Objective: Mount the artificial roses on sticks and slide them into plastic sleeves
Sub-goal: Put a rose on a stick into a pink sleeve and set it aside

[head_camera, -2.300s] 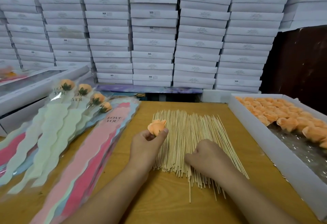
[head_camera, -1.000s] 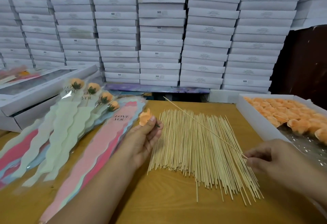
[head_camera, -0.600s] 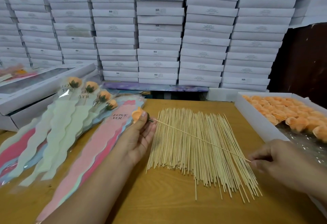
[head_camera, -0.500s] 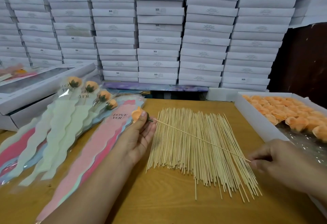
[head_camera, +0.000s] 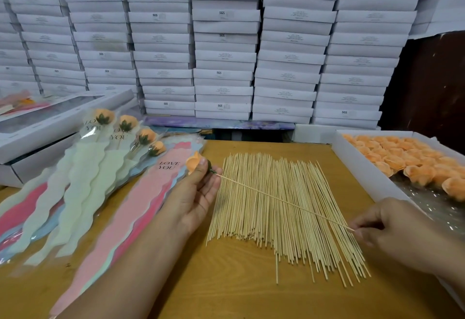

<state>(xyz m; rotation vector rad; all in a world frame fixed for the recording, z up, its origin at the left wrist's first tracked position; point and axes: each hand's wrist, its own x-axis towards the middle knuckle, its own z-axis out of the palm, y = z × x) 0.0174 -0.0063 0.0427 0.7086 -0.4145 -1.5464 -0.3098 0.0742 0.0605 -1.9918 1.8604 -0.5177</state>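
Nearest the camera lies the bare tan wooden tabletop point(head_camera: 226, 291), crossed by 2 forearms. The right hand point(head_camera: 392, 235) sits low on the right, its thumb and fingers pinching the near end of a single thin pale bamboo stick point(head_camera: 284, 201). That stick is lifted above the spread pile of thin pale bamboo sticks point(head_camera: 281, 215) fanned across the middle of the table, and it runs up and left to the left hand point(head_camera: 196, 192). The left hand, palm turned up, grips a small orange artificial rose point(head_camera: 193, 163) between thumb and fingertips, with the flower's green base showing just where the stick's far tip meets it; whether the tip is inside the base cannot be told.

To the left, a stack of long wavy-edged plastic sleeves in pink, pale green and blue point(head_camera: 120, 215) lies slanted on the table; the top pink one reads "LOVE YOU". Farther along that side, 4 sleeved orange roses on sticks point(head_camera: 128, 123) rest against a flat white windowed box point(head_camera: 50, 122). On the right edge a shallow white cardboard tray point(head_camera: 359, 167) holds many loose orange rose heads point(head_camera: 407, 160) on clear film.

Beyond the table, stacked flat white cardboard boxes point(head_camera: 224, 41) form a wall, some marked "SGS".
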